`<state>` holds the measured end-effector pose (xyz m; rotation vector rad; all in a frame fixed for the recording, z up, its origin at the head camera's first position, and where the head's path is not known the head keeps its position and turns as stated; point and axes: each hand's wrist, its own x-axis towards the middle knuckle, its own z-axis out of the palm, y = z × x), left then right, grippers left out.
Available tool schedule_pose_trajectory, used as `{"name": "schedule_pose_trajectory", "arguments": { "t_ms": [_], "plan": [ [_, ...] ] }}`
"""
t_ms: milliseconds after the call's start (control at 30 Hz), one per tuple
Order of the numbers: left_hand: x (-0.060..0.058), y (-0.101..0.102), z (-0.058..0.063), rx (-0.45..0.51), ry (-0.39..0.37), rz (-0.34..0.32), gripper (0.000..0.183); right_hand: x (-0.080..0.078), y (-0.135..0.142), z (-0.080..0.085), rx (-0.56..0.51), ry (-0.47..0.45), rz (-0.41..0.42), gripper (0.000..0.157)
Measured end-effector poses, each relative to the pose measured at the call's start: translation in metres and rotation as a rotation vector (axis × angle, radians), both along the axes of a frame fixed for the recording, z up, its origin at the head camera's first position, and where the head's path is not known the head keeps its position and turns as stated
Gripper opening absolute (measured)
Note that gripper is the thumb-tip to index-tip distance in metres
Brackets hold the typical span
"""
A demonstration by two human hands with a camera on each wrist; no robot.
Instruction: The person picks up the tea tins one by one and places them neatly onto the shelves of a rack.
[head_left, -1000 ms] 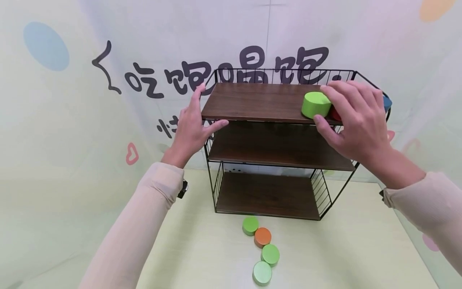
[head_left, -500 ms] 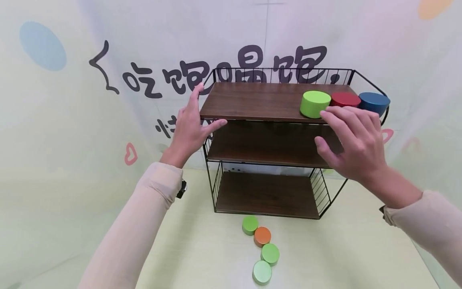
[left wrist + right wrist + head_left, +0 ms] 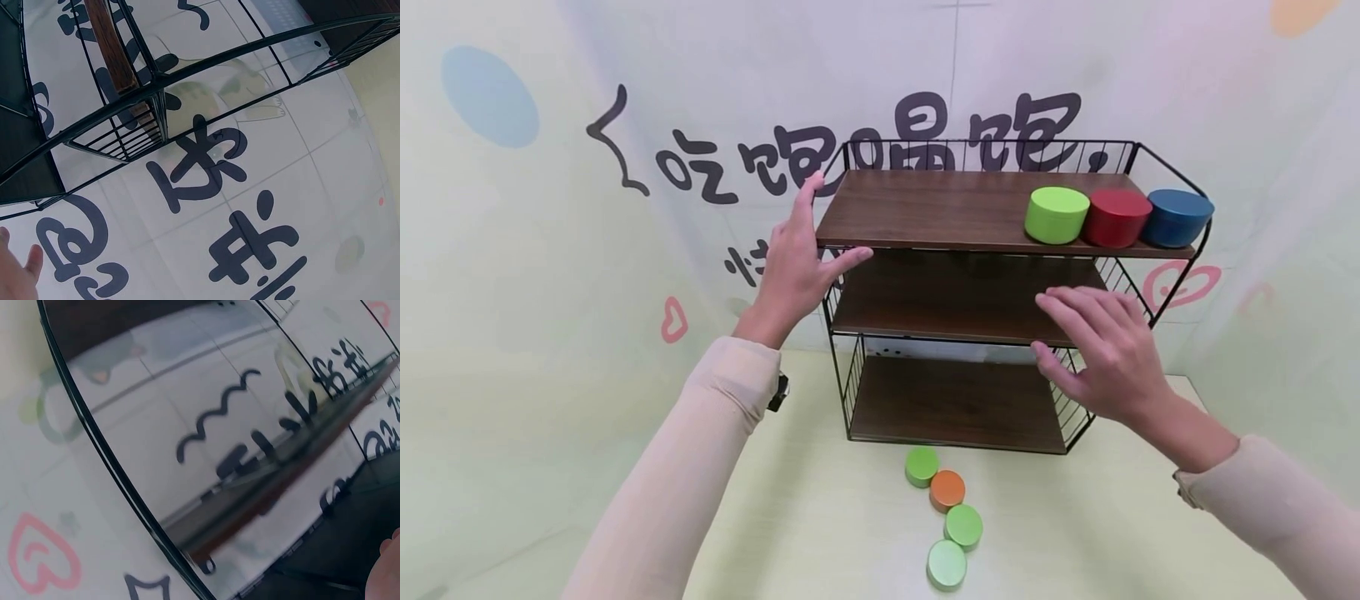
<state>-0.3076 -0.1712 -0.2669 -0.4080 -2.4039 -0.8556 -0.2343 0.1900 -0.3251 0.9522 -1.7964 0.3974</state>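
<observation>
My left hand [image 3: 795,267] stays at the front left corner of a three-tier wire-and-wood shelf rack [image 3: 925,208], thumb and index finger extended along its edges. In the left wrist view only the fingertips [image 3: 34,261] of that hand show, by the black frame. My right hand [image 3: 1105,354] hangs in front of the right side with spread, slightly bent fingers and holds nothing. Above it on the top board stand a lime green round tin [image 3: 1057,217], a red tin [image 3: 1117,219] and a blue tin [image 3: 1178,219], side by side at the right.
In front of the rack, several smaller-looking round tins form a crooked line on the pale table [image 3: 820,517]: a green one [image 3: 922,467], an orange one [image 3: 947,490], another green one [image 3: 963,527] and a mint one [image 3: 947,565]. A printed curtain [image 3: 700,75] hangs behind.
My right hand has let go of the lime green tin and drawn down and toward me, uncovering the red and blue tins. The left hand stays where it was.
</observation>
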Motion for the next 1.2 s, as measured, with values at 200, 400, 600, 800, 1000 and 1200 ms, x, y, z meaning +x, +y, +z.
{"name": "schedule_pose_trajectory", "arguments": {
  "t_ms": [200, 400, 600, 800, 1000, 1200],
  "plan": [
    [-0.001, -0.001, 0.0, -0.008, 0.013, -0.005, 0.105, 0.002, 0.001, -0.027, 0.062, -0.06, -0.008, 0.05],
    [-0.001, -0.001, 0.0, -0.016, 0.022, -0.007, 0.105, 0.007, 0.002, -0.051, 0.075, -0.128, -0.019, 0.053],
    [-0.001, -0.001, 0.0, -0.018, 0.029, -0.007, 0.105, 0.011, 0.0, -0.073, 0.075, -0.161, -0.004, 0.051],
    [-0.001, -0.001, 0.0, -0.024, 0.038, -0.006, 0.105, 0.016, -0.004, -0.093, 0.076, -0.189, 0.007, 0.05],
    [-0.001, -0.001, -0.001, -0.026, 0.032, -0.001, 0.105, 0.021, -0.009, -0.112, 0.065, -0.203, 0.026, 0.048],
    [-0.001, -0.001, -0.001, -0.017, 0.021, 0.002, 0.105, 0.028, -0.011, -0.134, 0.06, -0.243, 0.021, 0.048]
  ]
}}
